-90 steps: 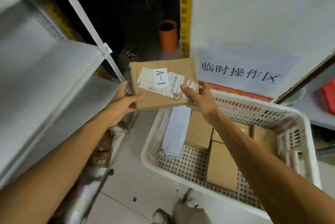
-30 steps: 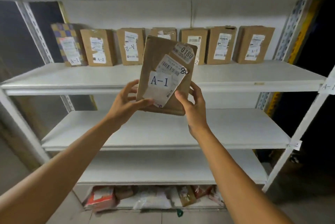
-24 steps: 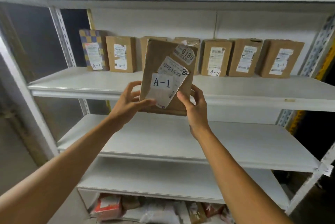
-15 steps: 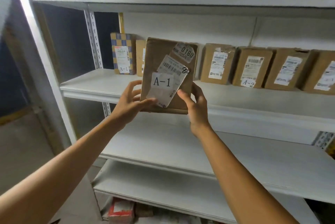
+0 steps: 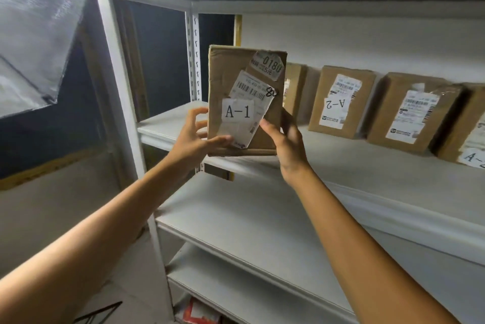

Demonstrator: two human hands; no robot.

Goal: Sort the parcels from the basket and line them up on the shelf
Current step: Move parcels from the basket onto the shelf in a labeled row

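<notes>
Presently, item one: a brown cardboard parcel [image 5: 231, 82], held upright and face-on at the centre of the view, in the air in front of the shelf board [image 5: 367, 171]. It is not resting on the board. Its front carries an "A-1" sticker, a barcode label and a tag reading "0180". Left grip [image 5: 194, 140]: the forearm enters from 8 o'clock and is stretched forward. The thumb lies flat across the parcel's lower front and the fingers are spread along its left edge, clasping it at 7 o'clock. Right grip [image 5: 288, 147]: the forearm enters from 5 o'clock with the wrist bent upward. The thumb presses the label's lower corner and the fingers wrap behind the right edge, clasping the parcel at 4 o'clock. Item two: a parcel marked "A-2" [image 5: 341, 103], upside down, standing at the back of the shelf board toward 3 o'clock. A further labelled parcel [image 5: 412, 116] stands just beside it. Item three: a partly hidden parcel [image 5: 294, 87] directly behind the held one. Item four: a white upright post [image 5: 118, 87] at 9 o'clock. Item five: a lower shelf board [image 5: 249, 218] at 6 o'clock.
</notes>
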